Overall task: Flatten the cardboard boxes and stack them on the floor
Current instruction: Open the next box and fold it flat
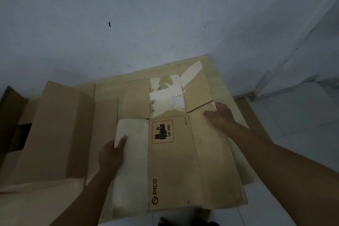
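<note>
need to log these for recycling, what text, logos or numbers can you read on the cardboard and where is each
"PICO", with a round logo beside it, printed along the near edge of the flattened box held by the left hand and right hand.
"UN 3481", on the red-hatched battery label on the same box.
Small marks beside the torn white patch on the box's far flap: too blurred to read.
The opened box on the left shows no text.

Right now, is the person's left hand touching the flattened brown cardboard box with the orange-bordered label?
Touching. The head view shows the left hand gripping the flattened box's left edge, thumb on top.
</note>
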Available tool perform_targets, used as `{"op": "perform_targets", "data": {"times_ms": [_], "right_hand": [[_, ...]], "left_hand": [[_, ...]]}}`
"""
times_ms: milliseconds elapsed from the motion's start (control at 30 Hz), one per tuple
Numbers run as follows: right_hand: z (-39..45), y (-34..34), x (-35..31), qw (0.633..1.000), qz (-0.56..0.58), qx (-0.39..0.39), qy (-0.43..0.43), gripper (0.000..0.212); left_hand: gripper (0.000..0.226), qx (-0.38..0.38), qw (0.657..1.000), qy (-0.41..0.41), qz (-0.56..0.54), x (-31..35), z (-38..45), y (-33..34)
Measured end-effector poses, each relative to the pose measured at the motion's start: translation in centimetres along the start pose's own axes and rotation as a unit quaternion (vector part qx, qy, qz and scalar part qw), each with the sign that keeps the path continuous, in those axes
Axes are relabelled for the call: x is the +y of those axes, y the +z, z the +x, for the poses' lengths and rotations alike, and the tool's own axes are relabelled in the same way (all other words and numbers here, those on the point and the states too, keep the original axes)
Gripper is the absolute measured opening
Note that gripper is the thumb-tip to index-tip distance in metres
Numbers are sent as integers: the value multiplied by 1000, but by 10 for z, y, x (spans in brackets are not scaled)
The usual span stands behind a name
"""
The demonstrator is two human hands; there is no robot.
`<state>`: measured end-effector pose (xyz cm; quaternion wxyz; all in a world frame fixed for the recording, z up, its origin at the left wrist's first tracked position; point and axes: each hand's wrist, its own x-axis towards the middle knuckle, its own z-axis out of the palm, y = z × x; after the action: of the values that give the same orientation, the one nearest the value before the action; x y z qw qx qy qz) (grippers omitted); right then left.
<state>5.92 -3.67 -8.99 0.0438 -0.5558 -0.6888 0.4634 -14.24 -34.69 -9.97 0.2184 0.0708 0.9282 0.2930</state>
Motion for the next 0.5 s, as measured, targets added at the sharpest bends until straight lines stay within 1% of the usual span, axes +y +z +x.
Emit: {"op": "perform_targets", "data": {"times_ms": [67,167,200,267,333,400,467,500], "right_hand": [[7,6,8,1000,-29,12,2,54],[14,13,15,997,-61,28,33,64],[17,13,13,995,-82,40,36,63],[22,15,8,989,-135,61,19,62],[26,22,3,978,-194,74,-7,73],[27,32,2,965,-240,94,-43,82],[31,42,3,948,-285,100,-99,79],[33,49,4,937,-314,80,-128,74]], "left_hand": [[60,-9,1000,-7,8,-1,-1,19],[73,-58,995,-54,60,-7,4,38],[74,-64,992,-64,88,-8,5,41],[67,-33,987,-52,146,-4,9,43],[65,7,978,3,208,9,12,45],[73,23,967,88,240,24,20,50],[72,5,950,173,261,40,34,62],[69,-9,939,212,270,47,41,69]]}}
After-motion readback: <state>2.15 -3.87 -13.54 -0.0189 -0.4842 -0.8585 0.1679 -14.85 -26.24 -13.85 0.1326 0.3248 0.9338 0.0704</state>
